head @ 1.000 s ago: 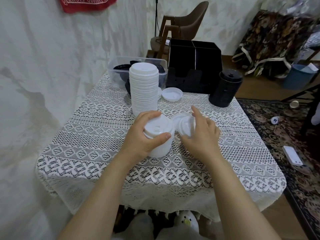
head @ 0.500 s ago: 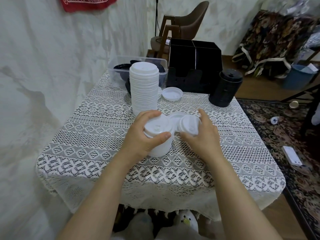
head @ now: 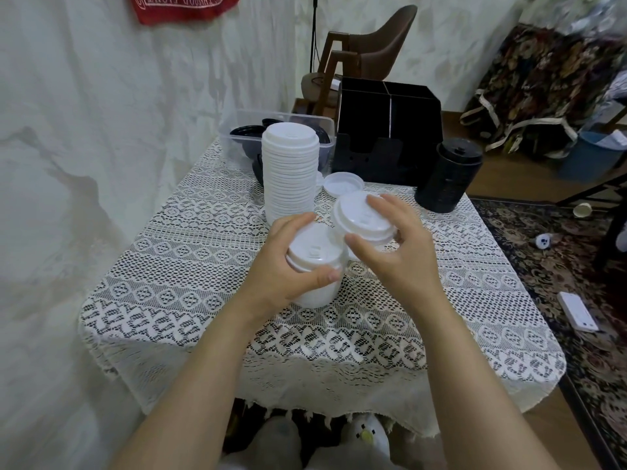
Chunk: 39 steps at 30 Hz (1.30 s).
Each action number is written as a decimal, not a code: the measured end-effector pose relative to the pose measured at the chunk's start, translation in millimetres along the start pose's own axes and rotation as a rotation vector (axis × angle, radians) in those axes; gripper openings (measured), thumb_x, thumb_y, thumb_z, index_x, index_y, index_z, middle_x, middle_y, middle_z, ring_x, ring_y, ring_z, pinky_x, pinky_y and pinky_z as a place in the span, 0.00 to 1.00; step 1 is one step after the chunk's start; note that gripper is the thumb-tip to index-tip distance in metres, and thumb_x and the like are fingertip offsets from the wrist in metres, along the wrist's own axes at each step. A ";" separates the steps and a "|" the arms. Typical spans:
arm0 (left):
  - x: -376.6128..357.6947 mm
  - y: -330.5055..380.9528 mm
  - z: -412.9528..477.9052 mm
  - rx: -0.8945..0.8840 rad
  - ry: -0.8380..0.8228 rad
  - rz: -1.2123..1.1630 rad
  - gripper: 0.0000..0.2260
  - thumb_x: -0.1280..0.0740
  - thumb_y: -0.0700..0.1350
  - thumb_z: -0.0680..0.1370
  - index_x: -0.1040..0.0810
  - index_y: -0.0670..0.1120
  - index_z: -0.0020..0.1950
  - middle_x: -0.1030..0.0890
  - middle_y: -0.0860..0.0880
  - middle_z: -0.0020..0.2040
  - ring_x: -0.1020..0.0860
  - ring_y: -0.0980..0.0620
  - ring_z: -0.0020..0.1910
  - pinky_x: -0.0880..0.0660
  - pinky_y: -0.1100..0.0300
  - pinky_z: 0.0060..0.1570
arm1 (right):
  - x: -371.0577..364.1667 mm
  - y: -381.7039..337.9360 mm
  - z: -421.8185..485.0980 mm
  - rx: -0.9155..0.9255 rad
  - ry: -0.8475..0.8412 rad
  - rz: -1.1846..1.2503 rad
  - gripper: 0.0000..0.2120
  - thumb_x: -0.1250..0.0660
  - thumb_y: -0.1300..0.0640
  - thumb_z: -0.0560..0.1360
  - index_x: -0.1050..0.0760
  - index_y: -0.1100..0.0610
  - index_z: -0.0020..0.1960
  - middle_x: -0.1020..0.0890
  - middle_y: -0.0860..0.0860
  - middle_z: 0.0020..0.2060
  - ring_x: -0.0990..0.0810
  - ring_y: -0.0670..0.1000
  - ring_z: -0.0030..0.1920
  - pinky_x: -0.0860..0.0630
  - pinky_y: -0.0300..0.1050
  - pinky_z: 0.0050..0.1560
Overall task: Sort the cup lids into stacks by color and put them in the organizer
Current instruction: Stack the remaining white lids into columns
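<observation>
L grip [head: 278,271] holds stack [head: 314,254], R grip [head: 403,257] holds lid [head: 356,215] (tilted).

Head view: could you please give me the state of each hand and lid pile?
Left hand, grips the short white stack standing on the table.
Right hand, holds a white lid in the air, tilted.
Tall white stack, upright on the table.
Loose white lid, flat on the table.
Black stack, upright beside the organizer.
Clear bin, holds black lids.

My left hand [head: 281,266] at frame centre, thumb and fingers curled round short white lid stack [head: 314,254]. My right hand [head: 403,256] just right of it, slightly higher, fingertips pinching single white lid [head: 359,217] by rim. Both forearms bare, entering from bottom edge.
</observation>
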State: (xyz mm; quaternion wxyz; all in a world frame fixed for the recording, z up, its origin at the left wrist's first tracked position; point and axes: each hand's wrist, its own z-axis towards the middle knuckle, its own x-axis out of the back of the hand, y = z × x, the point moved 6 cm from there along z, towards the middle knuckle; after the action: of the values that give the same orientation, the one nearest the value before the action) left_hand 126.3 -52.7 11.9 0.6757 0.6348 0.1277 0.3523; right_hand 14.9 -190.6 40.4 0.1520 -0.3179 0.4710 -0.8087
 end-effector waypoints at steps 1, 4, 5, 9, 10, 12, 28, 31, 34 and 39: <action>0.0 -1.2 0.2 0.008 -0.011 -0.014 0.40 0.21 0.55 0.60 0.33 0.57 0.70 0.32 0.58 0.66 0.30 0.59 0.64 0.28 0.60 0.63 | -4.3 -3.6 -1.6 0.007 -0.034 0.000 0.29 0.22 0.54 0.68 0.26 0.50 0.66 0.31 0.48 0.69 0.34 0.46 0.70 0.35 0.48 0.72; 0.5 -6.5 1.2 0.032 -0.033 -0.072 0.47 0.20 0.56 0.59 0.37 0.55 0.74 0.28 0.54 0.67 0.27 0.55 0.65 0.26 0.50 0.64 | -18.1 -13.3 -7.0 0.039 -0.130 0.008 0.29 0.21 0.53 0.66 0.25 0.50 0.66 0.29 0.49 0.68 0.34 0.46 0.70 0.35 0.47 0.72; 1.1 -7.7 1.1 0.044 -0.030 -0.088 0.49 0.19 0.55 0.58 0.39 0.55 0.75 0.28 0.54 0.67 0.26 0.55 0.65 0.26 0.50 0.64 | -22.4 -16.2 -8.7 0.055 -0.155 0.007 0.29 0.21 0.53 0.66 0.24 0.50 0.65 0.28 0.48 0.67 0.33 0.45 0.69 0.35 0.44 0.71; 2.6 -8.5 0.1 0.059 -0.003 -0.109 0.54 0.17 0.50 0.55 0.44 0.58 0.75 0.29 0.62 0.65 0.26 0.65 0.62 0.27 0.61 0.62 | -39.6 -21.1 -13.7 0.069 -0.264 0.021 0.28 0.21 0.53 0.66 0.23 0.52 0.64 0.30 0.45 0.62 0.34 0.29 0.60 0.38 0.23 0.59; 2.8 -7.7 -0.5 0.058 -0.002 -0.112 0.55 0.16 0.48 0.56 0.44 0.58 0.75 0.30 0.65 0.63 0.26 0.68 0.60 0.27 0.66 0.59 | -42.4 -20.0 -14.2 0.065 -0.277 0.019 0.28 0.21 0.53 0.66 0.23 0.52 0.64 0.30 0.45 0.62 0.35 0.27 0.59 0.38 0.22 0.58; 3.5 -6.3 -1.2 0.060 0.003 -0.118 0.54 0.18 0.46 0.57 0.45 0.59 0.75 0.30 0.68 0.60 0.26 0.71 0.57 0.27 0.72 0.55 | -45.2 -17.8 -14.8 0.058 -0.287 0.012 0.29 0.22 0.52 0.66 0.24 0.53 0.65 0.31 0.45 0.62 0.36 0.26 0.59 0.39 0.21 0.59; 5.3 -2.4 -1.3 0.039 -0.020 -0.025 0.49 0.19 0.40 0.63 0.43 0.59 0.76 0.34 0.61 0.70 0.30 0.65 0.64 0.27 0.67 0.60 | -48.0 -9.7 -15.8 -0.065 -0.411 0.068 0.23 0.26 0.57 0.73 0.25 0.51 0.67 0.33 0.44 0.63 0.34 0.34 0.61 0.37 0.20 0.55; 4.8 2.8 -2.5 0.013 -0.028 -0.045 0.48 0.20 0.47 0.62 0.42 0.59 0.76 0.34 0.62 0.70 0.29 0.66 0.64 0.27 0.69 0.59 | -48.2 -10.1 -16.2 -0.086 -0.446 0.111 0.19 0.30 0.54 0.75 0.25 0.48 0.66 0.34 0.43 0.64 0.36 0.31 0.62 0.35 0.25 0.56; 5.8 4.0 -2.1 -0.009 0.010 -0.039 0.45 0.21 0.58 0.63 0.39 0.59 0.75 0.32 0.59 0.69 0.29 0.63 0.65 0.27 0.62 0.62 | -48.7 -11.7 -16.8 -0.137 -0.454 0.188 0.23 0.40 0.48 0.71 0.24 0.46 0.65 0.34 0.43 0.66 0.35 0.36 0.65 0.35 0.31 0.61; 4.0 6.9 -0.1 -0.022 0.036 -0.020 0.41 0.25 0.61 0.65 0.37 0.57 0.74 0.30 0.62 0.68 0.30 0.65 0.65 0.28 0.64 0.61 | -46.4 -11.8 -18.4 -0.174 -0.449 0.213 0.24 0.46 0.44 0.73 0.23 0.46 0.65 0.33 0.41 0.67 0.34 0.39 0.67 0.35 0.37 0.64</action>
State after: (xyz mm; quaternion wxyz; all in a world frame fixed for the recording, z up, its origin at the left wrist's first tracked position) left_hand 126.9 -50.4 19.5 0.6838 0.6196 0.1423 0.3581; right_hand 38.4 -147.0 26.8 0.3091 -0.4501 0.5241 -0.6536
